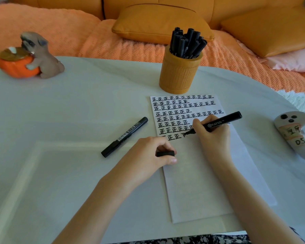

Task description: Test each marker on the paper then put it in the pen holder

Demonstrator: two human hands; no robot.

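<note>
right hand [213, 132] fingers grip marker [218, 123], nib on paper [201, 173] | left hand [153, 155] fingers pinch cap [165, 153] | pen holder [180, 73] beyond, crowded | spare marker [124, 137] left of fingers, probably last

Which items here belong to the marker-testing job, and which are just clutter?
Job: marker in right hand, cap in left hand, second marker, paper, pen holder.
Lying about: dog ornament, taped grey gadget, cushions.
</note>
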